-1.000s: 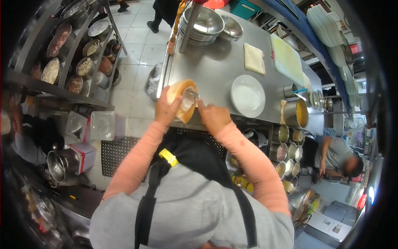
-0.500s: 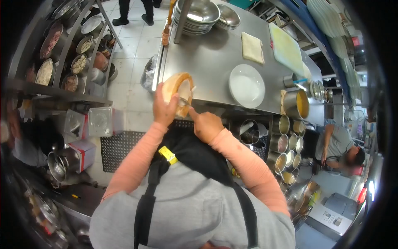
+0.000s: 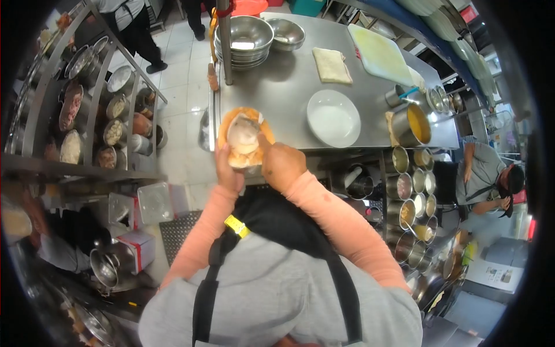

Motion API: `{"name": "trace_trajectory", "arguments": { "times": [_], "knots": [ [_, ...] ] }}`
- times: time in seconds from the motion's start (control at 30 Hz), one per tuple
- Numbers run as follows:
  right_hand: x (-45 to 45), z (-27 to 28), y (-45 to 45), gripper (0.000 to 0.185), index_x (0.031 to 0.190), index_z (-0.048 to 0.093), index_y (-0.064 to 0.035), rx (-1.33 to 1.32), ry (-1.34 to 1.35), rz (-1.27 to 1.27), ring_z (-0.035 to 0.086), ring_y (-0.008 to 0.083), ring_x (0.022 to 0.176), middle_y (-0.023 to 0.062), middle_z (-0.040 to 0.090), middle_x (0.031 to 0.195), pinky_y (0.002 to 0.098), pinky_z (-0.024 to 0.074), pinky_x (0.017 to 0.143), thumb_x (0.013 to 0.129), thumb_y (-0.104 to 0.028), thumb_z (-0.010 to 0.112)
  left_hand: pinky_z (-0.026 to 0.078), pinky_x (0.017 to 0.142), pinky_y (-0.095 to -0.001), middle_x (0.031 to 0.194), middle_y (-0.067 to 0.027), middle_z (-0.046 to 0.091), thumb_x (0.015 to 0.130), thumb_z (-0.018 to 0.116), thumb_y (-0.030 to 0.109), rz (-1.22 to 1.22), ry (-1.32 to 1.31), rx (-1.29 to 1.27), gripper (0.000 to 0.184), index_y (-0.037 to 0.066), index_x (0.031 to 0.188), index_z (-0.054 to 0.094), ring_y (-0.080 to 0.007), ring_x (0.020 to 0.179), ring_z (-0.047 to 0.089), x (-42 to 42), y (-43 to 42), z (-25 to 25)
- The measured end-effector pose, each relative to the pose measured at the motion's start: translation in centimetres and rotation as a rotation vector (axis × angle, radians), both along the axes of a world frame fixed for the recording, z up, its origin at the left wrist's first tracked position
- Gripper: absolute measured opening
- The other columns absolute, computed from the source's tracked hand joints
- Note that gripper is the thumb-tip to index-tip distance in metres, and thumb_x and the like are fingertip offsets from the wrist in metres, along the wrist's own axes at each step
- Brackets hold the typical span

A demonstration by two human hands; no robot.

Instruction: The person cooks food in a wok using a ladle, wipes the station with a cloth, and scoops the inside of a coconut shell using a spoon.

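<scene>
My left hand (image 3: 229, 172) grips the near left side of a bread bowl (image 3: 224, 128), a hollowed loaf with an orange-brown crust and pale inside. The bowl is tilted, so its opening faces up toward me, just over the table's left front corner. My right hand (image 3: 284, 166) is closed at its right side, fingers at the rim. It seems to hold a metal spoon (image 3: 252, 123), whose greyish end shows inside the hollow; the handle is hidden by my fingers. A white plate (image 3: 333, 119) rests on the steel table to the right.
Stacked steel bowls (image 3: 245, 36), a folded cloth (image 3: 332, 65) and a cutting board (image 3: 378, 55) lie on the steel table (image 3: 283, 98). A pot of yellow liquid (image 3: 415, 126) stands right. Food shelves (image 3: 87, 110) are at left. Other people (image 3: 488, 173) stand nearby.
The bread bowl has turned from side-on to show its hollow toward me. My left hand has shifted beneath its near left side; my right hand has moved closer over the rim.
</scene>
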State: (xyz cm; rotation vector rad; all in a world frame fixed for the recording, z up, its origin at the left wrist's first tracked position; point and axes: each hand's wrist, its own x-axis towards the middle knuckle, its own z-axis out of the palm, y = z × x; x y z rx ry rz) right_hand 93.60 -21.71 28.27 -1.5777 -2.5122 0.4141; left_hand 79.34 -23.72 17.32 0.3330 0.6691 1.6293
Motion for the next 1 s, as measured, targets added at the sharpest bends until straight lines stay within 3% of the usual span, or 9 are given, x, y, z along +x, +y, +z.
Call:
{"name": "trace_trajectory", "arguments": {
  "times": [0.2,0.4,0.53,0.7,1.0],
  "knots": [
    [-0.3,1.8,-0.1,0.047,0.133,0.060,-0.0064,0.007,0.093,-0.034,0.068,0.0371,0.073,0.0168,0.070,0.083,0.0475,0.0539,0.067,0.086,-0.011,0.054,0.044,0.108,-0.0453,0.140,-0.0104,0.053,0.100,0.044,0.039,0.007,-0.054,0.012,0.053,0.012,0.145,0.041,-0.0282,0.130,0.052,0.7,0.4,1.1],
    [0.1,1.0,0.5,0.038,0.124,0.067,-0.0049,0.002,0.402,-0.085,0.066,0.0417,0.074,0.0231,0.069,0.085,0.0493,0.0530,0.069,0.088,-0.010,0.053,0.044,0.108,-0.0456,0.141,-0.0090,0.050,0.099,0.046,0.037,0.093,0.059,0.084,0.051,0.015,0.146,0.038,-0.0279,0.131,0.051,1.0,0.9,1.5],
    [0.0,0.9,0.6,0.039,0.124,0.066,-0.0042,-0.029,0.386,-0.087,0.065,0.0426,0.072,0.0237,0.068,0.084,0.0499,0.0528,0.069,0.088,-0.009,0.053,0.043,0.109,-0.0452,0.141,-0.0087,0.050,0.100,0.046,0.035,0.095,0.023,0.092,0.051,0.016,0.146,0.037,-0.0273,0.131,0.050,0.9,0.9,2.0],
    [0.0,0.4,0.9,0.037,0.124,0.067,-0.0033,-0.001,0.515,-0.071,0.065,0.0422,0.071,0.0243,0.068,0.084,0.0481,0.0524,0.066,0.089,-0.008,0.053,0.041,0.111,-0.0437,0.141,-0.0090,0.050,0.099,0.047,0.036,0.079,0.062,0.130,0.053,0.014,0.146,0.038,-0.0268,0.131,0.050,0.5,1.4,2.5],
    [0.2,0.7,0.3,0.036,0.123,0.067,-0.0031,0.001,0.518,-0.043,0.066,0.0409,0.072,0.0231,0.068,0.085,0.0455,0.0532,0.066,0.089,-0.006,0.055,0.040,0.111,-0.0427,0.136,-0.0110,0.057,0.098,0.045,0.043,0.017,-0.072,0.023,0.058,0.005,0.141,0.047,-0.0275,0.127,0.054,0.7,1.1,3.3]
  ]
}}
